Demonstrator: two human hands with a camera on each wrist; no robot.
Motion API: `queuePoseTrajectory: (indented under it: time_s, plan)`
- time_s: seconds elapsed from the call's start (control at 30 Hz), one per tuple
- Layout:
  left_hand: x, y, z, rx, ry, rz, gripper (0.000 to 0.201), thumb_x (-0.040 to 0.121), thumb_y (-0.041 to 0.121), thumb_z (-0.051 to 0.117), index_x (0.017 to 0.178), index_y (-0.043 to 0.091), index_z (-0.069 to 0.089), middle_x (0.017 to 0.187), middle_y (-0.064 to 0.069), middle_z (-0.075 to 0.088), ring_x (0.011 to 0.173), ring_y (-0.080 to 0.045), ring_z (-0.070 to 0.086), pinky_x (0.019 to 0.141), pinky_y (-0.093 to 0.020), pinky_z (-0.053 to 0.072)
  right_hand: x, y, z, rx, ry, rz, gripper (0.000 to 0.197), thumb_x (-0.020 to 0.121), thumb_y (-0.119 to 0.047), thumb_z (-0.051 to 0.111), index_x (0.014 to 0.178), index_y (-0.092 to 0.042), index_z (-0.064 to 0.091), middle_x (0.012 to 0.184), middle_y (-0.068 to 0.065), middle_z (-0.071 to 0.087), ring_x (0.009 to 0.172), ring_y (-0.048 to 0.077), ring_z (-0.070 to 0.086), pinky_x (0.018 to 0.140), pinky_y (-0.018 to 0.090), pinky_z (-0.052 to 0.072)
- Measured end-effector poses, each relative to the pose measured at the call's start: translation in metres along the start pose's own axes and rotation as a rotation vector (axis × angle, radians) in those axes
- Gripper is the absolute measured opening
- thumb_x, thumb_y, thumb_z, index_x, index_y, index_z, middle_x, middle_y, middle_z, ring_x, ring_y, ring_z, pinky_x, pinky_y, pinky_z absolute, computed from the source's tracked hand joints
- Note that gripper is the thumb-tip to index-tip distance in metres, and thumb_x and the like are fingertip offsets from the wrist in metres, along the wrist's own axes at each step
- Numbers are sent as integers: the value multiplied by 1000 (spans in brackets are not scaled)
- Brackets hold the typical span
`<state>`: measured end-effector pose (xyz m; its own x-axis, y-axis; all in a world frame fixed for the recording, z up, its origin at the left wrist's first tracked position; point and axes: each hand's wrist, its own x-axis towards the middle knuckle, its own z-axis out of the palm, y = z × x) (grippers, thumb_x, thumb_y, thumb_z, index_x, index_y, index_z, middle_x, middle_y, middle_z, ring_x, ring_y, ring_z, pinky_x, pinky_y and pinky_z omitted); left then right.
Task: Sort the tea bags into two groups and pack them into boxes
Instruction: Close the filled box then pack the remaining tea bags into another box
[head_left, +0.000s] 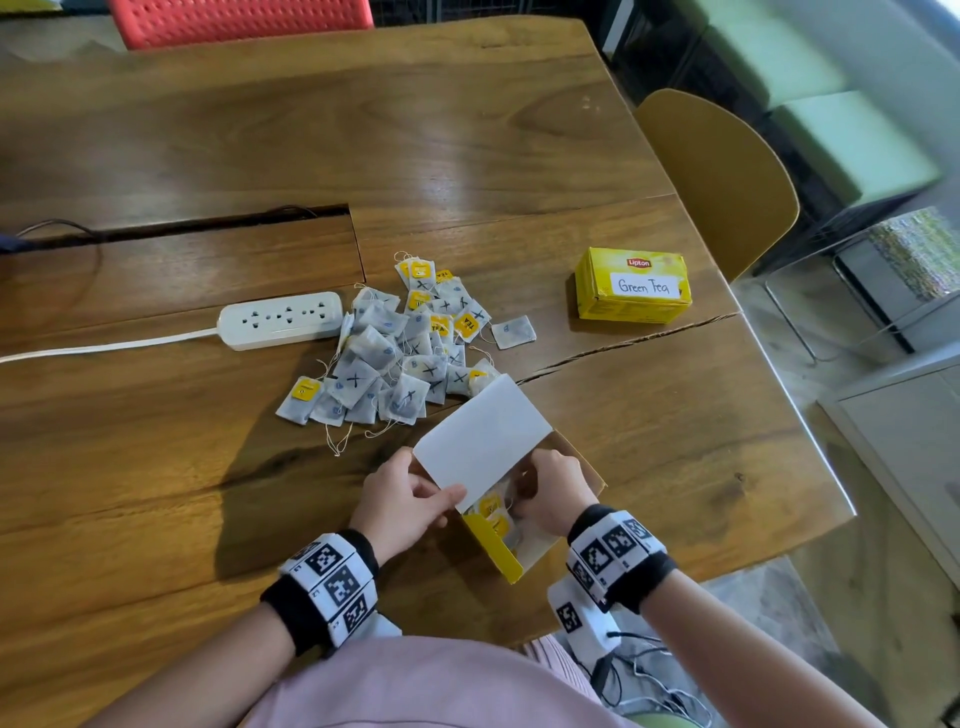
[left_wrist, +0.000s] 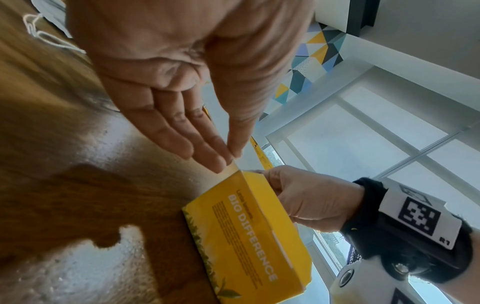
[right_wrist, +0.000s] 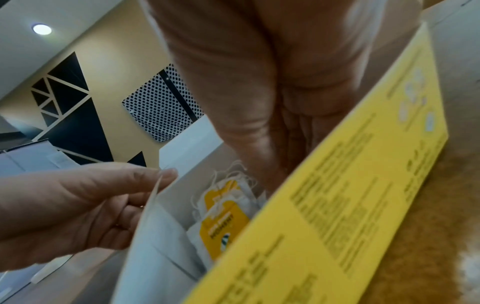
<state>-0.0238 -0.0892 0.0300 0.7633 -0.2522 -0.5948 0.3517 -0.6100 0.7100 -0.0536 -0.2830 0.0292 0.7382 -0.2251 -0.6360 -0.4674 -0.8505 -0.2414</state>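
Tea bags (head_left: 400, 358): most lie heaped mid-table, unsorted, I judge.
Open box (head_left: 511, 545): near me, few bags inside.
Green Tea box (head_left: 634, 286): closed, apart.
Left hand (head_left: 400, 501): pinching the lid flap (head_left: 480, 441).
Right hand (head_left: 556, 493): fingers inside the box; grip unclear.

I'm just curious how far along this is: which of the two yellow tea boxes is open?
The near box between the hands; its white-lined lid stands up and tea bags show inside. The other box, labelled Green Tea, sits shut farther off to the right.
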Motion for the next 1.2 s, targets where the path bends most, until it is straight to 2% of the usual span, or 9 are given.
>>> queuePoseTrajectory:
  time_s: [0.1, 0.17, 0.33, 0.47, 0.6, 0.7, 0.83, 1.0, 1.2]
  plan:
    - [0, 0, -1, 15, 13, 0, 82, 80, 44, 72, 141, 5, 33, 81, 3, 72, 68, -4, 70, 65, -18, 52, 1, 5, -3, 31, 52, 4, 26, 84, -18, 64, 109, -12, 57, 107, 4, 62, 97, 21, 58, 78, 27, 52]
    - [0, -1, -1, 16, 18, -2, 82, 80, 44, 72, 141, 6, 33, 82, 3, 71, 68, -5, 70, 65, -19, 52, 0, 8, -6, 80, 98, 15, 20, 85, -16, 60, 104, -11, 58, 102, 6, 61, 92, 23, 59, 78, 32, 54]
    - [0, -1, 0, 24, 19, 16, 82, 79, 44, 73, 140, 7, 34, 78, 5, 72, 65, -4, 69, 67, -24, 56, -1, 3, -3, -10, 42, 6, 21, 86, -22, 64, 102, -10, 57, 91, 1, 56, 76, 15, 51, 56, 18, 43]
    - [1, -2, 1, 33, 29, 30, 83, 78, 44, 74, 141, 7, 34, 76, 5, 72, 63, -3, 69, 69, -27, 58, 3, -2, 0, -8, 33, -27, 21, 85, -14, 65, 104, -7, 63, 102, 5, 65, 82, 16, 55, 67, 22, 48]
    - [0, -3, 1, 22, 30, -1, 93, 79, 45, 73, 148, 6, 25, 80, 6, 72, 66, -3, 69, 72, -27, 58, -2, 0, -4, 20, 28, -73, 19, 85, -24, 67, 100, -12, 63, 93, -1, 61, 80, 14, 56, 59, 17, 44]
    - [-1, -3, 1, 17, 33, -13, 95, 80, 45, 72, 150, 7, 20, 83, 6, 71, 68, -4, 69, 73, -25, 57, -10, 5, -10, -22, 59, -112, 13, 82, -25, 69, 91, -17, 66, 92, -2, 63, 81, 14, 58, 66, 22, 49]
    - [-3, 1, 0, 20, 18, 4, 85, 80, 45, 73, 144, 8, 30, 79, 5, 72, 67, -4, 69, 65, -18, 51, -13, -2, -6, -89, -120, -119, 20, 78, -24, 74, 96, -15, 72, 96, 0, 67, 80, 13, 58, 71, 21, 52]
    - [-5, 3, 3, 28, 16, 23, 68, 80, 43, 73, 130, 11, 41, 77, 4, 72, 64, -5, 69, 70, -26, 56, -4, -17, 10, -43, -127, -109, 28, 85, -22, 67, 113, -17, 66, 107, 0, 66, 91, 16, 63, 83, 28, 55]
    - [-2, -2, 2, 8, 10, 15, 72, 79, 44, 74, 134, 12, 41, 77, 6, 72, 62, -3, 69, 64, -22, 54, -10, -12, -1, 9, -135, -165, 22, 85, -29, 67, 101, -14, 67, 95, 1, 68, 79, 12, 62, 77, 26, 57]
